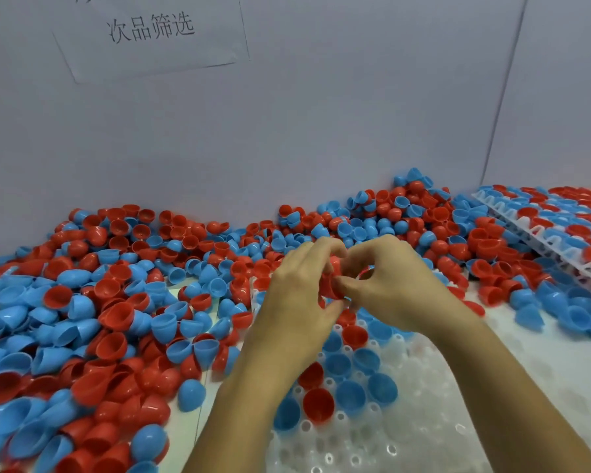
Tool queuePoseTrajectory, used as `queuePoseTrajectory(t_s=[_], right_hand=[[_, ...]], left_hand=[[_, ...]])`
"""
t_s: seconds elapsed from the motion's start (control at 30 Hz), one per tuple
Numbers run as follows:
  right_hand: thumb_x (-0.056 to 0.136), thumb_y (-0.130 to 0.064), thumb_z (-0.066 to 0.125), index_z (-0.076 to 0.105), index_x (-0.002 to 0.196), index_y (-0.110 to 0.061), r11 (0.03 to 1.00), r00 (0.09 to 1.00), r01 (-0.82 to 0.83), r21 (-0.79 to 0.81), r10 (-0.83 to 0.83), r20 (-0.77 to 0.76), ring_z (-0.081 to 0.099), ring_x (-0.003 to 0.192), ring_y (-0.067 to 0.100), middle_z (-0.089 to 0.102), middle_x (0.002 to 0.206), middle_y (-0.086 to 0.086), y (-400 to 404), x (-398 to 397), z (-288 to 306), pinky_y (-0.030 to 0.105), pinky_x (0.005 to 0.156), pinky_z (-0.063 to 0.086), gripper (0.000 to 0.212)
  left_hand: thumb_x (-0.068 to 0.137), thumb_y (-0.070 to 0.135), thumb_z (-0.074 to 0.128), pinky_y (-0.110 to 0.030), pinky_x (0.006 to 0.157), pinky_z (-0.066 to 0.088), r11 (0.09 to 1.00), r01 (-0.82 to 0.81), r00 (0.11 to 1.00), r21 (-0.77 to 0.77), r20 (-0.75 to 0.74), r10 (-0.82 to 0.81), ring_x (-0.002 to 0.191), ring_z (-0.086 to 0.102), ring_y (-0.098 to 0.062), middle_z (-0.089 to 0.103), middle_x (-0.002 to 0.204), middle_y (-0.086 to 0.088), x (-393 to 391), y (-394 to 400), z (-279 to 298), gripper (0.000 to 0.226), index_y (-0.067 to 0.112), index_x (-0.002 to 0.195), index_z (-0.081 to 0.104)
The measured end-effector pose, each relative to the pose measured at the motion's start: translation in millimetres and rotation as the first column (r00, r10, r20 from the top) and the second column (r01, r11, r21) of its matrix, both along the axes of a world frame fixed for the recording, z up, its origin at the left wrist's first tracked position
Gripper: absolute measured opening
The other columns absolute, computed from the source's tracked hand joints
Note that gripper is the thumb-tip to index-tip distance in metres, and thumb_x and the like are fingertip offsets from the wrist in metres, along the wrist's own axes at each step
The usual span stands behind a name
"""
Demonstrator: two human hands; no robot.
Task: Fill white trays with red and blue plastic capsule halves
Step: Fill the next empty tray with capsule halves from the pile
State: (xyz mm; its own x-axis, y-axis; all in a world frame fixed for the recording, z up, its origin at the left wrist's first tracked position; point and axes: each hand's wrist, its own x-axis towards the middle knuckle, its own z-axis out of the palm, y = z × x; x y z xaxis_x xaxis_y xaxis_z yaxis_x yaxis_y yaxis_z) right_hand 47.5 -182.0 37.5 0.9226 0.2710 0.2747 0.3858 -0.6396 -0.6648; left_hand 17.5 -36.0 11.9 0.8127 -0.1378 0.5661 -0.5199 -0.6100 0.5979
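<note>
Glossy, thin-walled plastic capsule halves, red and blue, lie in a deep loose pile [116,302] across the left and back of the bench, some dome-up, some showing their hollow cups, many nested in each other. Both my hands meet above the far end of the white tray [423,421]. My left hand [297,295] and my right hand [389,285] have fingers curled together around a red capsule half [331,285], pinched between them; whether it is one piece or several stacked I cannot tell.

The tray in front of me is translucent white, with round sockets. Its near-left sockets hold seated halves [342,380], blue and red, cups up; the sockets to the right and toward me are bare.

At the far right a filled tray [560,227] sits tilted, against the pile. A grey partition wall [321,114] closes the back, with a paper sign [151,32] on it.
</note>
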Motion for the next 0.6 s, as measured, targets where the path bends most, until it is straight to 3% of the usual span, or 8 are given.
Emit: queuePoseTrajectory(t_s=[0.13, 0.2, 0.3, 0.37, 0.5, 0.6], right_hand=[[0.084, -0.026, 0.077, 0.077, 0.074, -0.026, 0.978, 0.988, -0.022, -0.21, -0.011, -0.153, 0.068, 0.065, 0.005, 0.073, 0.069, -0.008, -31.8, 1.4, 10.3, 0.019, 0.06, 0.056, 0.01], [0.08, -0.035, 0.079, 0.077, 0.072, -0.034, 0.919, 0.958, -0.081, -0.387, -0.036, -0.286, 0.067, 0.065, 0.005, 0.074, 0.072, -0.009, -49.3, -2.1, 15.8, 0.022, 0.062, 0.056, 0.009], [0.071, -0.046, 0.084, 0.074, 0.073, -0.047, 0.841, 0.882, -0.151, -0.52, -0.123, -0.456, 0.065, 0.065, 0.004, 0.073, 0.072, -0.011, -54.2, -12.4, 19.4, 0.022, 0.061, 0.05, 0.011], [0.067, -0.047, 0.087, 0.075, 0.078, -0.045, 0.794, 0.852, -0.155, -0.587, -0.193, -0.486, 0.063, 0.069, 0.003, 0.071, 0.076, -0.014, -46.3, -14.7, 17.6, 0.019, 0.059, 0.044, 0.016], [0.077, -0.033, 0.083, 0.074, 0.101, -0.036, 0.67, 0.871, -0.18, -0.72, -0.232, -0.433, 0.052, 0.07, 0.003, 0.06, 0.086, -0.018, -26.4, -12.7, 9.9, 0.019, 0.059, 0.043, 0.025], [0.08, -0.035, 0.081, 0.073, 0.113, -0.032, 0.687, 0.843, -0.203, -0.698, -0.239, -0.481, 0.06, 0.079, 0.007, 0.07, 0.102, -0.01, -27.8, -14.2, 14.8, 0.021, 0.066, 0.048, 0.034]], left_hand=[[0.075, 0.026, 0.088, -0.017, 0.081, 0.055, 0.998, 0.038, 0.997, -0.053, -0.071, -0.042, 0.094, 0.06, 0.0, 0.059, 0.096, 0.017, 1.7, 5.2, -1.3, 0.051, 0.042, 0.11, 0.054], [0.077, 0.028, 0.086, -0.015, 0.08, 0.055, 0.996, 0.004, 0.997, -0.093, -0.08, -0.012, 0.093, 0.06, 0.002, 0.061, 0.095, 0.016, 2.9, 12.0, -0.2, 0.046, 0.042, 0.108, 0.055], [0.08, 0.026, 0.084, -0.017, 0.075, 0.056, 0.985, -0.04, 0.994, -0.171, -0.107, 0.022, 0.089, 0.063, -0.002, 0.064, 0.093, 0.012, 5.1, 20.8, 0.1, 0.038, 0.035, 0.108, 0.06], [0.082, 0.024, 0.083, -0.016, 0.072, 0.056, 0.979, -0.062, 0.991, -0.193, -0.13, 0.037, 0.086, 0.066, -0.005, 0.066, 0.093, 0.01, 6.2, 24.4, 0.1, 0.035, 0.032, 0.109, 0.062], [0.084, 0.024, 0.08, -0.015, 0.072, 0.056, 0.983, -0.071, 0.987, -0.169, -0.155, 0.044, 0.086, 0.066, -0.003, 0.067, 0.093, 0.011, 6.6, 25.1, -0.2, 0.033, 0.033, 0.109, 0.061], [0.085, 0.025, 0.078, -0.015, 0.074, 0.056, 0.988, -0.075, 0.984, -0.137, -0.171, 0.051, 0.087, 0.064, 0.001, 0.066, 0.094, 0.013, 6.1, 24.7, -0.9, 0.032, 0.033, 0.111, 0.061]])
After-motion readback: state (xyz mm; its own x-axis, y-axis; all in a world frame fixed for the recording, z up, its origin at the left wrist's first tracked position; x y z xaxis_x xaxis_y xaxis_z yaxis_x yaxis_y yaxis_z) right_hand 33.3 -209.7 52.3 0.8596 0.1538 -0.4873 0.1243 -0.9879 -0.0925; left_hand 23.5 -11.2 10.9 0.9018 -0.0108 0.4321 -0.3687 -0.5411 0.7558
